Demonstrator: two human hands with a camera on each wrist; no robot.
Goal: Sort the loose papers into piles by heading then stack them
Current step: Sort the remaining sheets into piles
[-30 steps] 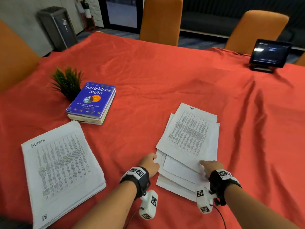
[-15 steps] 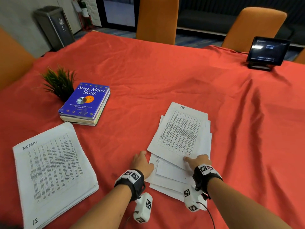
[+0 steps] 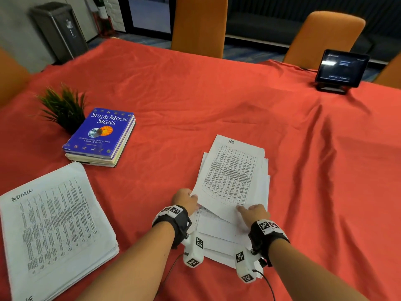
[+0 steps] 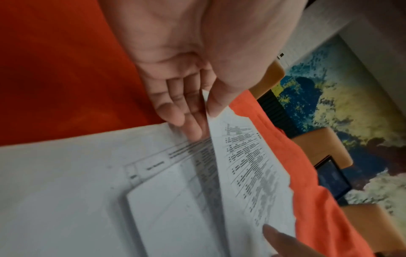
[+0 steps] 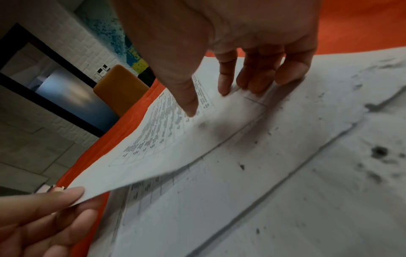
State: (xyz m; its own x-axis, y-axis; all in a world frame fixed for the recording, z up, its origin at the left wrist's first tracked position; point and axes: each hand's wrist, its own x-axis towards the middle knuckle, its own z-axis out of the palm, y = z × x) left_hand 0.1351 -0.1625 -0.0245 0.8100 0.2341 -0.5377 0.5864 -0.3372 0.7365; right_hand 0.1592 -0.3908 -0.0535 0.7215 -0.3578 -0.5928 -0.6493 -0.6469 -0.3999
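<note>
On the red cloth (image 3: pixel 195 101), the left hand (image 3: pixel 184 199) now pinches the top sheet's (image 3: pixel 230 170) corner; right hand (image 3: pixel 253 212) presses flat.

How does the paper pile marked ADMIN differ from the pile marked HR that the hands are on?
The ADMIN pile is squared up, with edges aligned; the HR pile is fanned and skewed. The ADMIN pile lies untouched, while the left hand pinches a corner of the HR pile's top sheet and the right hand presses on it. The ADMIN pile looks thicker. Both hold white printed tables with handwritten headings.
</note>
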